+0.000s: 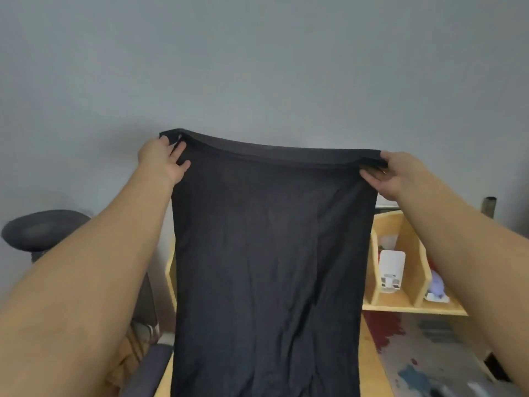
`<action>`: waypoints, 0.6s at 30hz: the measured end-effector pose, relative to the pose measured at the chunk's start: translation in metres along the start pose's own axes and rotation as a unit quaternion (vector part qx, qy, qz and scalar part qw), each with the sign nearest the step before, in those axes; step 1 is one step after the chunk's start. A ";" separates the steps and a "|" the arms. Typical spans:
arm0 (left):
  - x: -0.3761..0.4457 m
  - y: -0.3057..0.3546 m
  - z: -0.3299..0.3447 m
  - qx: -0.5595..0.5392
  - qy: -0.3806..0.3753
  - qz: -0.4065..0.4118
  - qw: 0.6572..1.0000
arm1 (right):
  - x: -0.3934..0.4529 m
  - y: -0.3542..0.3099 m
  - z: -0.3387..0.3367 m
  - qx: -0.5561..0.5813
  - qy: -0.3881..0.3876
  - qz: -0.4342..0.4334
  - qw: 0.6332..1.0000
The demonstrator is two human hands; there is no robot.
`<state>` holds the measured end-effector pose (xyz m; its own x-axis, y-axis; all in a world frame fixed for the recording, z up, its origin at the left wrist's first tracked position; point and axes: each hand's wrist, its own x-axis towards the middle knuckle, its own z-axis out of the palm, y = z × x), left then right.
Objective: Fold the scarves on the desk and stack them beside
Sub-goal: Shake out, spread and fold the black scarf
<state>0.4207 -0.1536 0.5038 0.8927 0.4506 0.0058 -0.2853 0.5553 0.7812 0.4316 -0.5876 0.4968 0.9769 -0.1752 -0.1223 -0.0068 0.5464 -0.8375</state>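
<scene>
Head view is showing a person holding a black scarf [269, 253] up in front of a grey wall, the cloth hanging down over the wooden desk [369, 356]. At ten o'clock the left hand [164, 160] is pinching one top corner; at two o'clock the right hand [396, 174] is gripping the other. A wooden organizer [412, 253] is standing at four o'clock, holding a white device [391, 272].

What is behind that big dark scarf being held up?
The dark scarf, gripped at its top corners by the left hand and right hand, hides most of the wooden shelf and the desk. Only the shelf's right compartments show, one holding a white device.
</scene>
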 end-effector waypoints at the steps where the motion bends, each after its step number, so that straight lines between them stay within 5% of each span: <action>1: 0.003 -0.007 -0.006 -0.013 -0.001 -0.002 1.000 | 0.003 0.008 -0.002 -0.005 0.003 0.006 1.000; 12: -0.074 -0.122 -0.166 0.025 0.122 -0.093 0.988 | -0.066 0.138 -0.099 -0.104 0.079 0.091 0.987; 18: -0.209 -0.228 -0.312 0.081 0.230 -0.247 0.938 | -0.126 0.259 -0.229 -0.139 0.140 0.260 0.945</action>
<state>0.1900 -0.1565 0.1296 0.6461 0.4412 -0.6228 0.2134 0.6790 0.7024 0.2580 -0.6116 0.1736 0.7312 -0.1723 -0.6600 -0.5650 0.3892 -0.7275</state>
